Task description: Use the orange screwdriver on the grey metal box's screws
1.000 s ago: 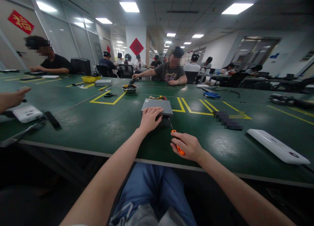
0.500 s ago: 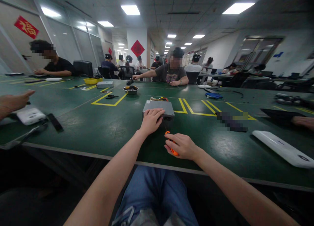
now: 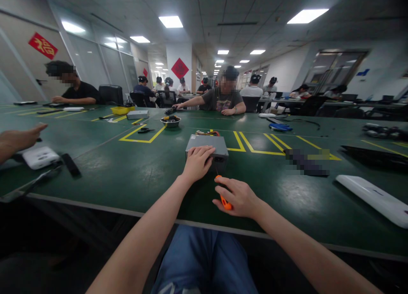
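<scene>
Green counter [image 3: 105, 179] marked out with yellow tape lines. Steel bowl [image 3: 170, 122] holding dark parts noted on it, with black-handled hand tool [image 3: 145, 131] lying nearby. Yellow tray [image 3: 120, 110] and grey box [image 3: 137, 114] placed farther back. White casing [image 3: 40, 157] seen at left, just below a co-worker's hand [image 3: 22, 137]. Long white panel [image 3: 371, 200] lying at right. Co-worker in grey T-shirt [image 3: 221, 100] seated opposite. Red diamond sign [image 3: 180, 68] mounted on far pillar.

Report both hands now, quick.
Left hand: open, palm down on the grey metal box, not gripping it.
Right hand: closed, holding an orange-handled screwdriver.
</scene>
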`<act>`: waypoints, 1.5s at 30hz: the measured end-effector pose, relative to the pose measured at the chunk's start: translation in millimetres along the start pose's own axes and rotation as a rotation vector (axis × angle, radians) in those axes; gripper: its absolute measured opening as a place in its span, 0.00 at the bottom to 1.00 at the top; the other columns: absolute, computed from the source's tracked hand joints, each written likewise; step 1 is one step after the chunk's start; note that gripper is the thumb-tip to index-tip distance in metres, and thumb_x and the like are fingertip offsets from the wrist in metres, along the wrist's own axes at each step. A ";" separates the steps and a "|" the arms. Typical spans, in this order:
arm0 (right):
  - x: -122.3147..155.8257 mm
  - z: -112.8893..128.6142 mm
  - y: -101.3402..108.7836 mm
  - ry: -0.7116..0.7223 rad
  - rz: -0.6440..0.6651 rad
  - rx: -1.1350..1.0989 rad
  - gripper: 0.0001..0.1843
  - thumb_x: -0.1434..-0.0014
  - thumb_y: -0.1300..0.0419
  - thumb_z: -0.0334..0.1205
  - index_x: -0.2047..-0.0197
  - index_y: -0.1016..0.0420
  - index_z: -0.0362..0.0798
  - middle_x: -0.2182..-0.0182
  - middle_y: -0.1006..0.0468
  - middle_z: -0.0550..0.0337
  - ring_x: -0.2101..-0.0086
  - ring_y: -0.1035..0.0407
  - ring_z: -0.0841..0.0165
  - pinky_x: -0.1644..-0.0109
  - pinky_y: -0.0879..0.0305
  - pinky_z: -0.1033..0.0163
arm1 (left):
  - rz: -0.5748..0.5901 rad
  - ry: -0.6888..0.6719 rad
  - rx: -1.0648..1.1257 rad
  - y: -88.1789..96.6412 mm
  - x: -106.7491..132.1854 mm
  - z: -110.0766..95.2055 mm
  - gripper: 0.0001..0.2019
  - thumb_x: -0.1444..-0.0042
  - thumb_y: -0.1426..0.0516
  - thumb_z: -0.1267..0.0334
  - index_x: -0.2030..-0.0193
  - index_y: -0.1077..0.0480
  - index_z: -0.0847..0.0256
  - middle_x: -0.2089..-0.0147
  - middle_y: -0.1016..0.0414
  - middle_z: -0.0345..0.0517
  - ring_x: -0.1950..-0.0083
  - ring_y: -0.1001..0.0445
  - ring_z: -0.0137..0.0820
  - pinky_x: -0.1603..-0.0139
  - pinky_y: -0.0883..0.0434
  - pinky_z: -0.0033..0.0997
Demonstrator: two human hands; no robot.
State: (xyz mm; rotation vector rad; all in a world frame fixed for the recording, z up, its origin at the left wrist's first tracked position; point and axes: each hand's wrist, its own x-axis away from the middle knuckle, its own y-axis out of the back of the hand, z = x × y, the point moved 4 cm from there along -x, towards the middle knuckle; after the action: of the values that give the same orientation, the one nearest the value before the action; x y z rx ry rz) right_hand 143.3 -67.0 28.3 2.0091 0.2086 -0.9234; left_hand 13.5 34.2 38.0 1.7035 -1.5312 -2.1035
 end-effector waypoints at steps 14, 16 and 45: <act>1.5 0.0 -4.0 -0.026 -0.027 -0.187 0.27 0.46 0.43 0.56 0.53 0.39 0.43 0.56 0.27 0.42 0.59 0.27 0.60 0.60 0.28 0.58 | -0.032 0.045 0.038 -1.6 -0.7 -0.4 0.15 0.38 0.55 0.65 0.48 0.33 0.53 0.45 0.30 0.39 0.44 0.36 0.30 0.43 0.47 0.37; 1.4 -0.4 -3.8 -0.050 -0.015 -0.242 0.29 0.46 0.44 0.57 0.51 0.40 0.42 0.55 0.28 0.41 0.57 0.28 0.59 0.59 0.28 0.58 | -0.037 0.046 0.042 -1.3 -0.6 -1.0 0.15 0.38 0.55 0.65 0.49 0.33 0.53 0.45 0.30 0.39 0.44 0.35 0.30 0.43 0.47 0.37; 2.5 2.7 -1.8 -0.033 0.018 -0.293 0.20 0.43 0.46 0.47 0.51 0.41 0.44 0.53 0.32 0.42 0.56 0.30 0.61 0.60 0.29 0.59 | -0.037 0.037 0.012 -2.8 0.6 -0.5 0.15 0.37 0.56 0.62 0.48 0.34 0.52 0.45 0.30 0.40 0.43 0.36 0.31 0.44 0.46 0.38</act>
State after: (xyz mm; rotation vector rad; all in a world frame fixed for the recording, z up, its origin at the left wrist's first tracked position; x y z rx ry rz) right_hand 142.7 -68.5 24.5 1.7221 0.2897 -0.8609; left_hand 15.1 35.0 35.7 1.7776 -1.5177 -2.0718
